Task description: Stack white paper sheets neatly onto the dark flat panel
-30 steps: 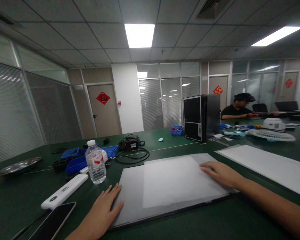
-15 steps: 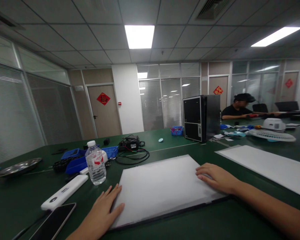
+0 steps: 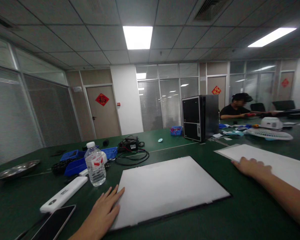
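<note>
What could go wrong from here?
The water bottle stands beyond the left hand; an outward sweep might topple it.
The phone lies left of that forearm, so it might get nudged.
The right hand is at the right-hand white sheet's edge; a careless drag could shift it.

Left hand (image 3: 100, 210), over on the near left, is totally bare, with longish, kinda slim fingers (image 3: 119, 194) and a sturdy-looking thumb (image 3: 114, 212). The bit of wrist (image 3: 86, 229) in view is bare too. Right hand (image 3: 252, 169), off to the right, is also bare and pretty bumpy across the knuckles, and the bare forearm (image 3: 287, 200) gets chunkier toward the near right edge. Nails are too blurry to make out, tbh.
</note>
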Tool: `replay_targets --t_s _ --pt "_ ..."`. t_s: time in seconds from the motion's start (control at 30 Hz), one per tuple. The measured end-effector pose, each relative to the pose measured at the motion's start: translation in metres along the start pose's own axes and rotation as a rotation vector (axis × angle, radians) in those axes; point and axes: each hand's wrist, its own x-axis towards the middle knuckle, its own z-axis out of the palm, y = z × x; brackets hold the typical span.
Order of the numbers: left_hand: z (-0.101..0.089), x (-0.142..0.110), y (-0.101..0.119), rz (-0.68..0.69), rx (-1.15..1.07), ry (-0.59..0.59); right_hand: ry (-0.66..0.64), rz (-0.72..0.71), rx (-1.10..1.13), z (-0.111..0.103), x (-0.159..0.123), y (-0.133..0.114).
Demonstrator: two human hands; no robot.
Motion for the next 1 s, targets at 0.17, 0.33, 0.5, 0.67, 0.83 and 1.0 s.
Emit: replay_targets --t_s 0.17,0.33,0.5,0.67,0.83,1.0 --pt "0.000 -0.002 0.003 0.016 -0.004 0.019 -0.132 -0.032 -0.034 0.002 -0.002 -0.006" --pt "-0.004 -0.003 0.008 0.005 0.004 0.000 -0.101 -0.238 -0.051 -0.014 -0.023 -0.055" --pt "-0.005 -0.003 0.009 0.012 -0.023 0.011 -0.082 -0.578 0.036 -0.040 -0.071 -0.115" --pt "-0.006 -0.004 0.009 0.022 -0.022 0.023 -0.131 -0.852 0.261 -0.053 -0.100 -0.143" --pt "-0.006 -0.005 0.010 0.022 -0.027 0.017 -0.042 -0.630 0.231 -0.041 -0.074 -0.118" --pt "-0.003 -0.003 0.007 0.030 -0.035 0.042 -0.107 -0.581 0.219 -0.026 -0.059 -0.095"
